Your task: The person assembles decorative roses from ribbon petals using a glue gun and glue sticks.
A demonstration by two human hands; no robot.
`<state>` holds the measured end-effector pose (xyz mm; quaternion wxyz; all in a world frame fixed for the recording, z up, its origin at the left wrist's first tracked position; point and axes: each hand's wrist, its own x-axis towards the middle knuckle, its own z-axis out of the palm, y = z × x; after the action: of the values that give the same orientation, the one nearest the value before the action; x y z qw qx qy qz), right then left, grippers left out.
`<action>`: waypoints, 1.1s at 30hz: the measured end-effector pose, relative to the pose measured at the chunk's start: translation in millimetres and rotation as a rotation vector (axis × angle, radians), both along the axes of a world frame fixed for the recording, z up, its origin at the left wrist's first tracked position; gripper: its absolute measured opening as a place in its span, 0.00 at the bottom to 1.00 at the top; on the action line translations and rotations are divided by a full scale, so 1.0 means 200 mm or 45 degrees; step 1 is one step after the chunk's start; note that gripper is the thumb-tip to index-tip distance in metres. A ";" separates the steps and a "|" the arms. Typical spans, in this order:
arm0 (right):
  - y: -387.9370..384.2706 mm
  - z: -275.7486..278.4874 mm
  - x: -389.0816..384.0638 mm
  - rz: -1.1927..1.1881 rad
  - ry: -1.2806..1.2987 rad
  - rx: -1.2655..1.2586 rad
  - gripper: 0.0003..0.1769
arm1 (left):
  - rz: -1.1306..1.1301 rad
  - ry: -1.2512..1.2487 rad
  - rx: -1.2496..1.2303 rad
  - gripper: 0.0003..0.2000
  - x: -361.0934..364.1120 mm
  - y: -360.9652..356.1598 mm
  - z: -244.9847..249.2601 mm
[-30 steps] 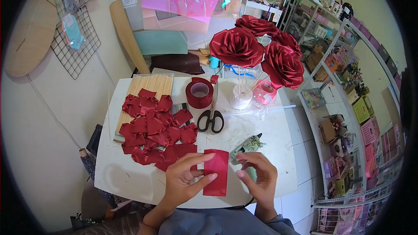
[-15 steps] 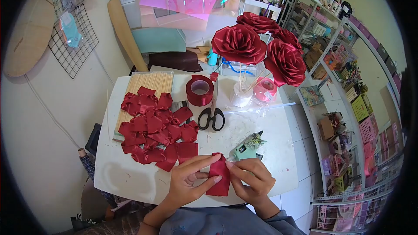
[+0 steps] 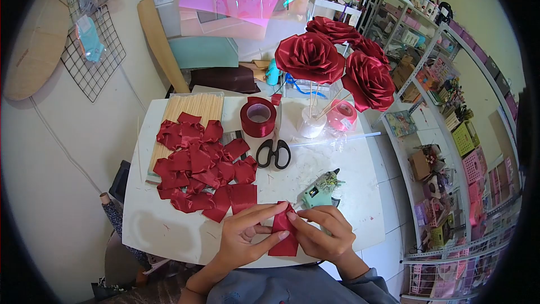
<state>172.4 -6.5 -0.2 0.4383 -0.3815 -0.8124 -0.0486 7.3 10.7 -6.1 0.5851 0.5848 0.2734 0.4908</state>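
A dark red satin ribbon piece (image 3: 284, 242) hangs between my two hands at the table's front edge. My left hand (image 3: 243, 235) grips its left side, with the index finger at the top and the thumb lower down. At the upper right corner, my right hand (image 3: 329, 235) pinches the satin, which looks folded there. Just beyond my right hand lies a mint green glue gun (image 3: 318, 196). To the left is a heap of cut red ribbon pieces (image 3: 198, 160), some puckered and some flat. Black-handled scissors (image 3: 273, 153) lie below a red ribbon roll (image 3: 258, 117).
Bamboo sticks (image 3: 188, 107) lie under the heap at the back left. Large red ribbon roses (image 3: 310, 59) stand on sticks in a white cup (image 3: 312, 124), beside a pink roll (image 3: 342, 115). Loaded shelves (image 3: 444, 135) line the right side.
My right hand's fingers have moved left onto the top corner of the ribbon piece, folding it over. My left hand keeps its hold, almost unmoved.
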 end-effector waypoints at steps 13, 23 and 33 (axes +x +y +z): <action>0.03 0.00 0.01 0.357 1.204 -0.904 0.18 | -0.005 0.111 0.062 0.20 0.01 0.00 -0.01; 0.03 0.01 -0.01 0.302 1.183 -1.061 0.20 | -0.111 0.094 0.007 0.20 0.00 0.01 -0.02; 0.04 0.01 0.01 0.428 1.278 -1.204 0.21 | -0.163 0.123 -0.064 0.22 -0.02 0.01 0.00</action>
<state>173.9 1.0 1.3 0.5486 -0.3768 -0.4944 0.5592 4.2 13.3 -6.6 0.6160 0.6092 0.2756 0.4165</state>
